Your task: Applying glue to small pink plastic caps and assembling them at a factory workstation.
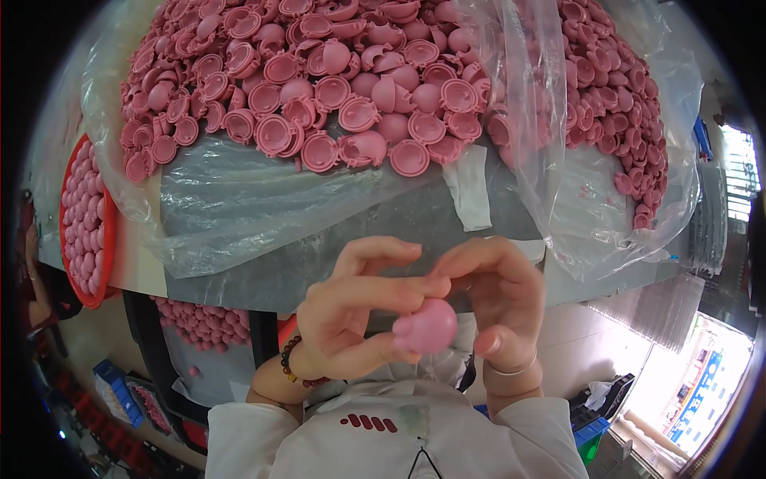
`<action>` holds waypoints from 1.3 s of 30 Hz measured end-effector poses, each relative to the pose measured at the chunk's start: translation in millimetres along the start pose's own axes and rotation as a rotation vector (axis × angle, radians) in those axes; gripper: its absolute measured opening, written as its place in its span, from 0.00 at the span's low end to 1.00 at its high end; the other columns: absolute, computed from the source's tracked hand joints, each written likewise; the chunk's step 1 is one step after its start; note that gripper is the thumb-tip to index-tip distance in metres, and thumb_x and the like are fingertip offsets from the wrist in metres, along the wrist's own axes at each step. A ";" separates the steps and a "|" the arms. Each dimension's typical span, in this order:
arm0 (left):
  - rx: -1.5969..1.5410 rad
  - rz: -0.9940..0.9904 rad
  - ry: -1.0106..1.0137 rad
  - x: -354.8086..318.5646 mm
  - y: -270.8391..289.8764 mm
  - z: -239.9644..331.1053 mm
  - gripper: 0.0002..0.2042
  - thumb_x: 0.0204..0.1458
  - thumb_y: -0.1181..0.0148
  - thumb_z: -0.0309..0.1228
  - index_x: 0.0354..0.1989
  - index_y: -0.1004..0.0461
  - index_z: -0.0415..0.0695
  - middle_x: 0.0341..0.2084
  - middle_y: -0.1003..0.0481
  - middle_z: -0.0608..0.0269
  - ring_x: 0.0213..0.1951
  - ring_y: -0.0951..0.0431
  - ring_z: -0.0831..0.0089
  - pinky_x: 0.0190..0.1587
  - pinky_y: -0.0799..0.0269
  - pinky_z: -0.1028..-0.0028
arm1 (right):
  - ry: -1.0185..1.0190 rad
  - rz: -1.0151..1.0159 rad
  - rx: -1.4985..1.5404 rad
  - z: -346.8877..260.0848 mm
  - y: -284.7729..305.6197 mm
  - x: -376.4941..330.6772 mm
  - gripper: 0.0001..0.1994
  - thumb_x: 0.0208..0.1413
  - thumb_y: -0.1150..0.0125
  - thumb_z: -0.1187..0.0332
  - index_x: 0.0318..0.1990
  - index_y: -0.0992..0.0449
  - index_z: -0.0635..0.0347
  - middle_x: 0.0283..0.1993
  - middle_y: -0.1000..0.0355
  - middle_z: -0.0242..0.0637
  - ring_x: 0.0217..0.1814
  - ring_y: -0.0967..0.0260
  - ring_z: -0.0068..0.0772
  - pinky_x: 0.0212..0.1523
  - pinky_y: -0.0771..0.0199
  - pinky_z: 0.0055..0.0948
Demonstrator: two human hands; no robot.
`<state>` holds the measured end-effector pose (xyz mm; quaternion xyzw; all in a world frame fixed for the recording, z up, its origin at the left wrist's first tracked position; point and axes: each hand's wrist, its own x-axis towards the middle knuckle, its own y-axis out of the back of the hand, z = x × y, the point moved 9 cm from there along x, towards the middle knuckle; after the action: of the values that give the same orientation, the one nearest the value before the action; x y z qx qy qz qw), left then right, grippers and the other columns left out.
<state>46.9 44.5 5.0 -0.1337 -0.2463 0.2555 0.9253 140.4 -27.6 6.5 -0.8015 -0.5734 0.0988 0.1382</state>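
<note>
A round pink plastic ball [432, 326] with small knobs on its left side is held in front of my chest. My left hand [339, 311] grips it between the thumb and fingers. Close above and to the right of it is my right hand [507, 291], its fingers bent and their tips at the ball's top, near the left fingertips. The right thumb stands apart from the ball. Beyond my hands, a large heap of pink half-shells [319, 96], some hollow side up, lies on clear plastic sheeting [263, 211] on the grey table [399, 215].
Another pile of pink half-shells [614, 104] lies at the right in clear plastic. A white strip [469, 189] rests on the table near the heap. At the left stands a red basin [109, 279] of pink balls. Below the table edge, a dark-framed container [148, 339] holds more balls.
</note>
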 end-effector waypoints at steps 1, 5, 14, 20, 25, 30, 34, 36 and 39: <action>0.129 -0.092 -0.127 -0.6 -8.5 7.9 0.19 0.40 0.38 0.30 0.41 0.37 0.44 0.38 0.28 0.54 0.52 0.44 0.58 0.50 0.44 0.64 | 0.001 0.010 0.001 -0.1 -0.7 -1.5 0.25 0.34 0.32 0.67 0.42 0.35 0.66 0.40 0.35 0.39 0.42 0.35 0.29 0.41 0.33 0.29; 0.211 -0.092 -0.224 -0.2 -12.9 13.0 0.19 0.34 0.34 0.30 0.37 0.30 0.42 0.39 0.28 0.53 0.50 0.39 0.58 0.47 0.40 0.66 | -0.154 -0.039 0.284 11.7 -15.2 -7.4 0.27 0.34 0.32 0.72 0.44 0.37 0.66 0.40 0.34 0.39 0.45 0.35 0.31 0.46 0.35 0.30; 0.378 -0.082 -0.267 3.8 -16.0 20.9 0.25 0.27 0.31 0.42 0.35 0.28 0.43 0.42 0.32 0.46 0.44 0.33 0.54 0.46 0.38 0.64 | 0.231 -0.058 0.084 -8.5 -13.7 -13.7 0.22 0.33 0.32 0.74 0.40 0.33 0.64 0.39 0.31 0.41 0.44 0.33 0.35 0.44 0.35 0.31; 0.368 -0.069 -0.098 3.6 -12.9 14.9 0.23 0.25 0.30 0.41 0.31 0.27 0.41 0.32 0.29 0.54 0.34 0.30 0.63 0.37 0.35 0.71 | 0.318 -0.023 -0.201 -27.8 -8.3 -14.8 0.16 0.32 0.31 0.70 0.32 0.28 0.61 0.36 0.31 0.40 0.37 0.33 0.33 0.33 0.35 0.28; -0.048 -0.050 0.053 -0.4 -8.7 -0.5 0.20 0.30 0.30 0.33 0.32 0.32 0.41 0.27 0.32 0.58 0.30 0.33 0.69 0.31 0.35 0.72 | 0.634 0.199 -0.209 -84.6 -3.0 -23.4 0.15 0.47 0.45 0.54 0.27 0.33 0.57 0.30 0.38 0.35 0.28 0.42 0.29 0.28 0.43 0.26; -0.434 0.108 0.032 -2.5 5.4 -1.5 0.24 0.31 0.32 0.25 0.34 0.42 0.43 0.28 0.29 0.51 0.32 0.31 0.66 0.36 0.32 0.66 | 0.729 0.179 0.162 -99.1 13.1 -73.3 0.13 0.47 0.46 0.57 0.26 0.33 0.58 0.29 0.39 0.35 0.26 0.42 0.29 0.27 0.43 0.26; -0.307 0.111 -0.010 -3.2 7.2 6.7 0.23 0.31 0.33 0.22 0.35 0.42 0.43 0.29 0.29 0.50 0.33 0.31 0.63 0.37 0.32 0.65 | 0.749 0.096 0.249 -103.5 6.3 -110.2 0.11 0.45 0.46 0.60 0.25 0.33 0.59 0.29 0.38 0.35 0.26 0.41 0.29 0.26 0.42 0.26; -0.341 0.135 -0.069 -6.4 10.0 12.0 0.22 0.31 0.35 0.18 0.35 0.39 0.43 0.29 0.28 0.50 0.33 0.30 0.60 0.36 0.31 0.63 | 0.756 0.044 0.277 -107.5 14.1 -115.2 0.10 0.44 0.46 0.61 0.25 0.33 0.59 0.28 0.38 0.35 0.26 0.41 0.29 0.26 0.42 0.26; -0.132 0.087 -0.127 -10.4 15.2 20.1 0.20 0.30 0.36 0.17 0.34 0.36 0.42 0.28 0.28 0.50 0.33 0.29 0.59 0.36 0.30 0.63 | 0.764 -0.032 0.322 -105.9 3.6 -108.2 0.09 0.43 0.46 0.63 0.25 0.33 0.60 0.28 0.38 0.35 0.25 0.40 0.30 0.25 0.42 0.26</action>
<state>22.5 54.0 12.3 -0.1885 -0.3147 0.2868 0.8850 142.2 -142.6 105.1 -0.7397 -0.4704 -0.1194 0.4662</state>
